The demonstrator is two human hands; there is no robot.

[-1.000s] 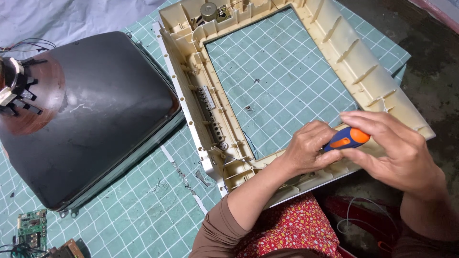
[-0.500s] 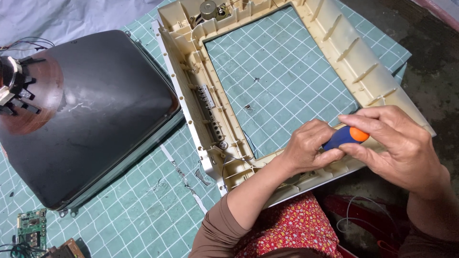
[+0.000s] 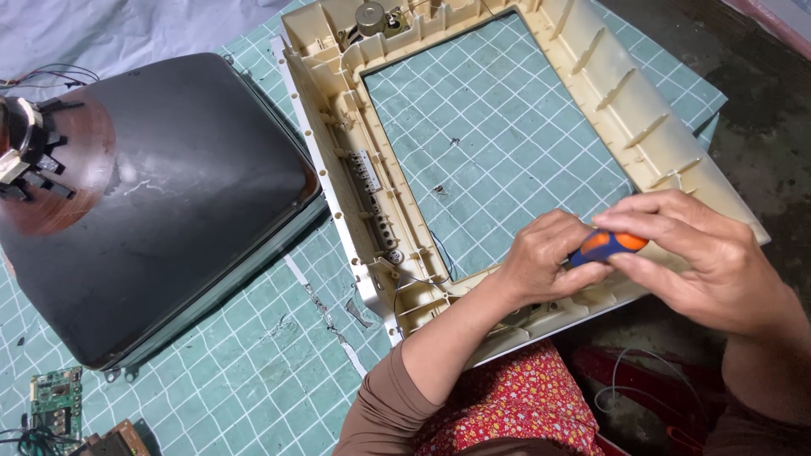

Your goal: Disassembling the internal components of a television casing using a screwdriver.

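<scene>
At the lower right of the frame both hands close on a screwdriver handle (image 3: 610,246), a stubby rounded grip of glossy orange and blue plastic; the left hand (image 3: 549,257) wraps its fingers around the blue lower part, while the right hand (image 3: 701,257) pinches the orange cap between thumb and fingertips — the shaft itself is hidden under the palms. They work over the bottom edge of a cream plastic frame (image 3: 591,76), a large rectangular television front lying face down, its inner walls ribbed with moulded fins and screw posts; a grey button strip (image 3: 369,181) runs down its left rail and a small round metal part (image 3: 369,17) sits in its top left corner. Left of the frame lies a picture tube (image 3: 169,211), its dark glass funnel smooth and dusty, coppery brown toward the neck at the far left. Compared with a second ago the handle sits a touch lower and nearer the left hand, the right hand's fingers shifted around its cap; the frame and tube have not moved. Everything rests on a green cutting mat (image 3: 253,355) with a white grid, scuffed and taped; a small green circuit board (image 3: 56,397) lies at the lower left, grey cloth at the upper left, dark rough ground to the right.
</scene>
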